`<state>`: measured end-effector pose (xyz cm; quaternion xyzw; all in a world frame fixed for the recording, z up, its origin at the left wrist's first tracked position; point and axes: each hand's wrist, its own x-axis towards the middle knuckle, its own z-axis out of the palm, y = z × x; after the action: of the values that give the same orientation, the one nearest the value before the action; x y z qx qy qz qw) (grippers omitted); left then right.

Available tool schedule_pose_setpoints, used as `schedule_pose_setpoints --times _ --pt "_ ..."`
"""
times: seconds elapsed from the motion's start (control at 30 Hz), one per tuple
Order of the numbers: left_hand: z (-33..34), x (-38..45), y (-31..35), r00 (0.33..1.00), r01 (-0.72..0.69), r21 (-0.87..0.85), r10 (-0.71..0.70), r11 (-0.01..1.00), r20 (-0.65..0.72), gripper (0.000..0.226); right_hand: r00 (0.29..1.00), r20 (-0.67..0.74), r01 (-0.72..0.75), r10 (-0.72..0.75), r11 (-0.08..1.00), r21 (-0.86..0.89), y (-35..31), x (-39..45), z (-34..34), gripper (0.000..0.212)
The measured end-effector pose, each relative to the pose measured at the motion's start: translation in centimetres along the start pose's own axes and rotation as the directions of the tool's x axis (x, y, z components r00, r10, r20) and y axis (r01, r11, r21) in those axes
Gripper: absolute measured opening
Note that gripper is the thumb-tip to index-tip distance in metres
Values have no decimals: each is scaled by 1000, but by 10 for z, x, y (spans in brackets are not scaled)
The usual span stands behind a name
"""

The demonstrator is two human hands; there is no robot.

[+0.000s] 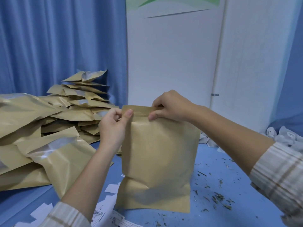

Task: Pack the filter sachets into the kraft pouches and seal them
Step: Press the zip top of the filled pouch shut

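Observation:
A bulging kraft pouch (157,161) stands upright on the blue table in the middle of the view. My left hand (113,126) pinches the pouch's top left corner between thumb and fingers. My right hand (168,107) pinches the top strip further right, thumb in front along the zip line. The pouch's mouth looks pressed flat between the hands. White filter sachets (285,138) lie heaped at the far right edge, partly hidden behind my right forearm.
A big pile of kraft pouches (49,128) fills the left side and rises toward the blue curtain. White paper slips (113,187) lie at the near edge. Dry herb crumbs (219,197) are scattered right of the pouch. A white panel (172,63) stands behind.

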<state>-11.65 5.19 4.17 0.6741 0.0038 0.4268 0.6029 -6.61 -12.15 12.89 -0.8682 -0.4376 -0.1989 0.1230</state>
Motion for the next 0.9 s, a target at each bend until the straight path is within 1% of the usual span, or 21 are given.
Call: schedule_pose_setpoints --times 0.13,0.23,0.3,0.33,0.4,0.5,0.57,0.7,0.77,0.83,0.9 --pt "-3 4 7 1000 -13 -9 12 1000 -27 23 1000 -3 19 -19 996 -82 1 -1 -1 48" --pt "-7 6 6 999 -27 19 27 999 -25 21 1000 -14 12 -14 991 -132 3 -4 3 50" --pt "-8 7 5 999 -23 22 23 999 -37 22 996 -75 37 -53 978 -206 4 -6 7 51" --pt "-9 7 5 999 -20 21 21 1000 -44 24 990 -113 53 -87 960 -275 6 -7 7 53" --pt "-12 8 2 998 -16 7 16 1000 -65 25 981 -164 37 -105 927 -372 12 -10 7 57" --pt "-13 8 0 998 -13 -7 13 1000 -62 25 974 -205 14 -92 936 -352 21 -16 15 61" --pt "-11 5 -1 998 -6 -5 6 1000 -58 25 969 -231 -9 -84 927 -375 24 -20 19 62" --pt "-9 3 -5 999 2 -55 -5 998 -44 24 950 -306 -155 60 943 -295 35 -26 19 63" --pt "-7 2 -6 1000 -1 -72 -1 997 -29 26 946 -310 -202 98 925 -323 38 -27 21 63" --pt "-2 1 -6 1000 3 -103 -3 995 -4 28 944 -309 -218 116 922 -320 32 -24 20 62" --pt "7 -6 -5 999 4 -122 1 993 42 27 944 -300 -214 141 950 -227 21 -17 23 59"
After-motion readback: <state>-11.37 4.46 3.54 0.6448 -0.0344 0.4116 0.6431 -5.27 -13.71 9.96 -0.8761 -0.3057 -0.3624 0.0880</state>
